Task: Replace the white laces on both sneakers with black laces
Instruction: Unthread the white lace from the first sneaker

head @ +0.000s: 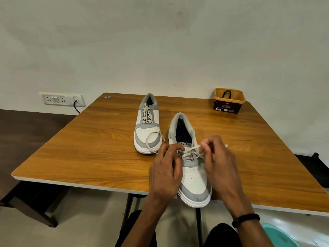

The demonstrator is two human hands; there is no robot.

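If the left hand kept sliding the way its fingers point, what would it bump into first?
Probably the near sneaker. The left hand points up and to the right, with its fingers already at that shoe's white lace, so the laced part comes first. Depth is hard to judge from this one view.

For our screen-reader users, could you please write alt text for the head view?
Both hands, left hand and right hand, pinch the white lace of the near sneaker on a wooden table. A second sneaker lies behind.
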